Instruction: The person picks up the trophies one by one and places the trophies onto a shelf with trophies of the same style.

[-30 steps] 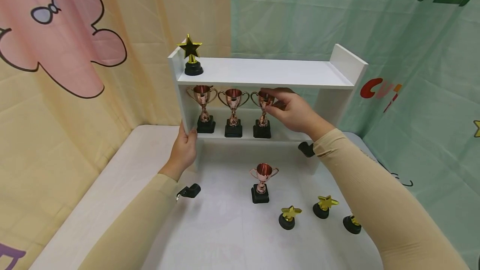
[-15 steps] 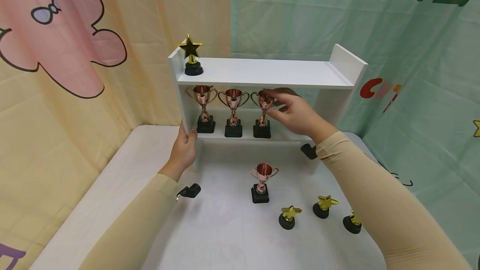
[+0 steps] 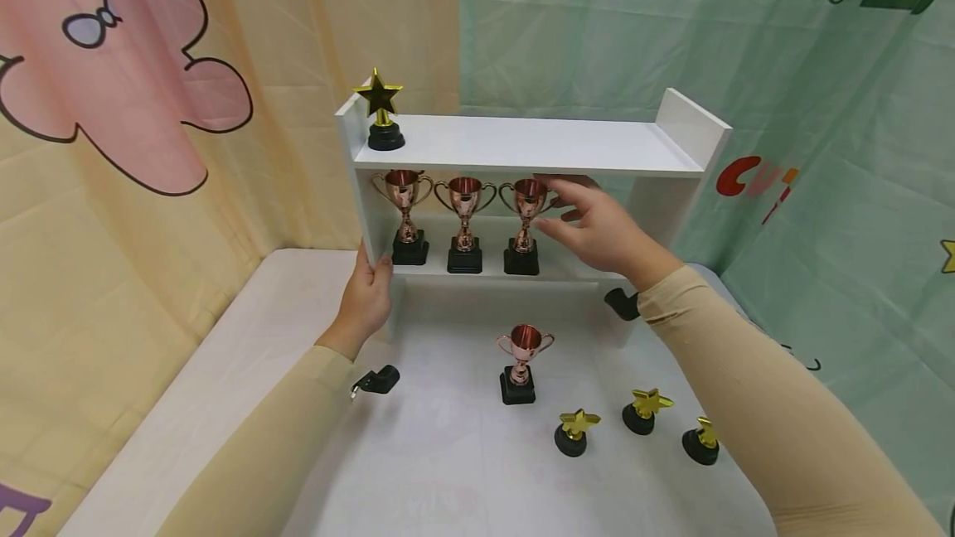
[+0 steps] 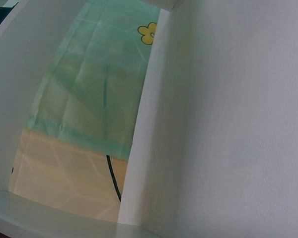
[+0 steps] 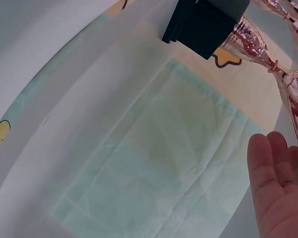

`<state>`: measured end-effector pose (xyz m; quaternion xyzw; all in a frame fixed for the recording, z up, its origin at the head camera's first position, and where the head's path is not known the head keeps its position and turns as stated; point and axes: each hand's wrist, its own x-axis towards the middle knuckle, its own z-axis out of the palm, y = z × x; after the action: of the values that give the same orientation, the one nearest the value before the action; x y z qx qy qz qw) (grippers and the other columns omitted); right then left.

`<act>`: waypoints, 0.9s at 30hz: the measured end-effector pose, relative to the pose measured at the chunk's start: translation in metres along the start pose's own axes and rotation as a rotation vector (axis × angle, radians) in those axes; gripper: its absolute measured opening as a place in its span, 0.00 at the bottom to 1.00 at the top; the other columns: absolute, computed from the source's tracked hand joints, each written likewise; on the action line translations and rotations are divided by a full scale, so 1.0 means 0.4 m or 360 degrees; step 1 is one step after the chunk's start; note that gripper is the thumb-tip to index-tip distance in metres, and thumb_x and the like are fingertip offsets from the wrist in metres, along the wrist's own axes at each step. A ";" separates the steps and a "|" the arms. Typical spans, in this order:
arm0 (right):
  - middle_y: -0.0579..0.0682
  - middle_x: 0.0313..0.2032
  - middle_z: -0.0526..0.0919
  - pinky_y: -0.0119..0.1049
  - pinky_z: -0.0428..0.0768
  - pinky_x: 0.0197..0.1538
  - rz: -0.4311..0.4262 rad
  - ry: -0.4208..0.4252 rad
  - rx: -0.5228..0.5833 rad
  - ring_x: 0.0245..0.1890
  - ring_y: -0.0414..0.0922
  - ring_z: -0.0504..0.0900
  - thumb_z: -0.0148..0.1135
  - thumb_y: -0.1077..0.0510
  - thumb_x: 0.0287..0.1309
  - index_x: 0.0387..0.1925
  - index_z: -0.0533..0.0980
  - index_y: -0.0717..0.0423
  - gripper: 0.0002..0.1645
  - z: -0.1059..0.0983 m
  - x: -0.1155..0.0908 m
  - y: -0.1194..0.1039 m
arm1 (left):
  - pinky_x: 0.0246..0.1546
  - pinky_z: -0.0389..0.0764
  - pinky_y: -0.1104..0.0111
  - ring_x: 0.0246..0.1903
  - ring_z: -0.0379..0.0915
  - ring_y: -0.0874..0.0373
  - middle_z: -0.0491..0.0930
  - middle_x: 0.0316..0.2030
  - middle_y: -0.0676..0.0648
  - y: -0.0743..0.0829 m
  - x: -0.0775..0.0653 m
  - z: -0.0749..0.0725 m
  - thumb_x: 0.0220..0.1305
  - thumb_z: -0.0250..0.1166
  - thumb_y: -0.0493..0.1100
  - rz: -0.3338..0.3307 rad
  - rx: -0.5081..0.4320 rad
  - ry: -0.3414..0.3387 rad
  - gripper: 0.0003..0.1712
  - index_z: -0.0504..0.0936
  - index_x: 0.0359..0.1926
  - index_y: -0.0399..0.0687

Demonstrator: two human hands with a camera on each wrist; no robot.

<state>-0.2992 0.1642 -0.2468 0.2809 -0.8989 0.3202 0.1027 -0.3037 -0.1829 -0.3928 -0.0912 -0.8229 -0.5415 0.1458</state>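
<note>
My left hand (image 3: 362,298) grips the lower left side of a white shelf unit (image 3: 522,143), thumb in front, other fingers mostly hidden behind the panel. On the middle level, three rose-gold trophy cups with black bases stand in a row: a left cup (image 3: 403,214), a middle cup (image 3: 464,222) and a right cup (image 3: 526,222). My right hand (image 3: 597,226) is beside the right cup, fingers parted from it and extended near its right handle. In the right wrist view, the fingers (image 5: 275,163) lie loosely straight by the cup's bowl, holding nothing.
A gold star trophy (image 3: 380,110) stands at the left of the top shelf. On the white table (image 3: 433,471), in front of the unit, are another trophy cup (image 3: 522,363) and three small star trophies, one of them a star trophy (image 3: 573,432). Printed curtains (image 3: 552,31) hang behind.
My right hand has let go of the right trophy cup and moved slightly to the right. The cup stays in place, and my left hand has not moved.
</note>
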 end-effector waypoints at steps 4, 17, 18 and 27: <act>0.60 0.78 0.65 0.59 0.76 0.69 -0.0039 0.0035 -0.0038 0.72 0.61 0.72 0.64 0.56 0.74 0.80 0.63 0.57 0.39 -0.007 -0.011 0.004 | 0.77 0.55 0.36 0.81 0.48 0.36 0.51 0.82 0.37 0.002 -0.001 0.000 0.86 0.39 0.50 0.0016 0.0011 0.0007 0.36 0.38 0.86 0.61; 0.64 0.79 0.60 0.62 0.72 0.71 0.0004 0.0063 -0.0194 0.74 0.63 0.66 0.63 0.51 0.75 0.83 0.55 0.55 0.44 -0.012 -0.068 0.015 | 0.77 0.56 0.36 0.81 0.49 0.36 0.51 0.82 0.37 0.008 -0.003 0.000 0.86 0.39 0.49 0.0006 0.0022 0.0011 0.36 0.37 0.86 0.60; 0.64 0.79 0.59 0.62 0.72 0.71 0.0007 0.0062 -0.0199 0.74 0.63 0.66 0.63 0.51 0.75 0.83 0.55 0.55 0.45 -0.012 -0.073 0.016 | 0.77 0.56 0.36 0.81 0.49 0.36 0.51 0.82 0.37 0.009 -0.003 0.000 0.86 0.39 0.49 0.0006 0.0020 0.0011 0.36 0.37 0.86 0.60; 0.64 0.80 0.57 0.66 0.69 0.72 0.0064 0.0052 -0.0269 0.73 0.65 0.68 0.64 0.48 0.74 0.84 0.54 0.51 0.46 -0.013 -0.109 0.012 | 0.77 0.55 0.36 0.81 0.48 0.36 0.50 0.83 0.38 0.007 -0.002 -0.001 0.86 0.39 0.50 0.0012 0.0001 0.0001 0.36 0.37 0.86 0.61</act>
<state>-0.2660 0.1898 -0.2615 0.2479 -0.9264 0.2498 0.1341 -0.3020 -0.1820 -0.3906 -0.0940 -0.8227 -0.5408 0.1481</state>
